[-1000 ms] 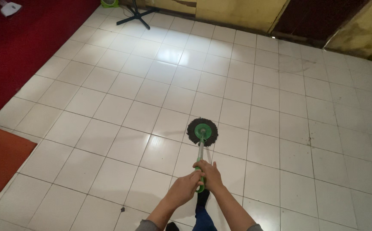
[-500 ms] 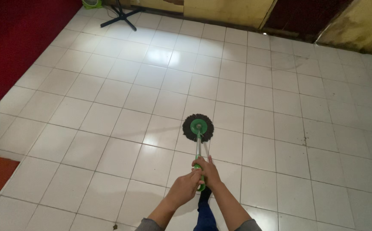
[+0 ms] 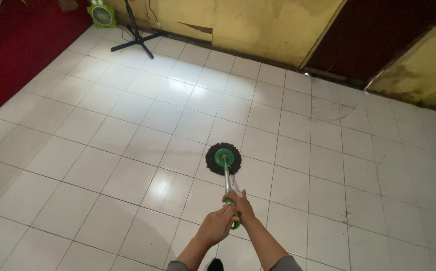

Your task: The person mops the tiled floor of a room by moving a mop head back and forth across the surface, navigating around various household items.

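Both hands clamped on the mop handle (image 3: pixel 226 181): right hand (image 3: pixel 240 207) higher on the shaft, left hand (image 3: pixel 217 226) wrapped round the green end grip. Round dark mop head (image 3: pixel 223 158) lies flat on the white tile floor (image 3: pixel 127 135), at 12 o'clock from the hands. Tiles shine, likely wet; slipping looks possible, and a long push toward 11 o'clock could catch the black stand (image 3: pixel 136 35) legs.

Dim, soft light overall; a bright glare patch sits on the tiled floor (image 3: pixel 127 80) toward its far left, edges slightly bowed.
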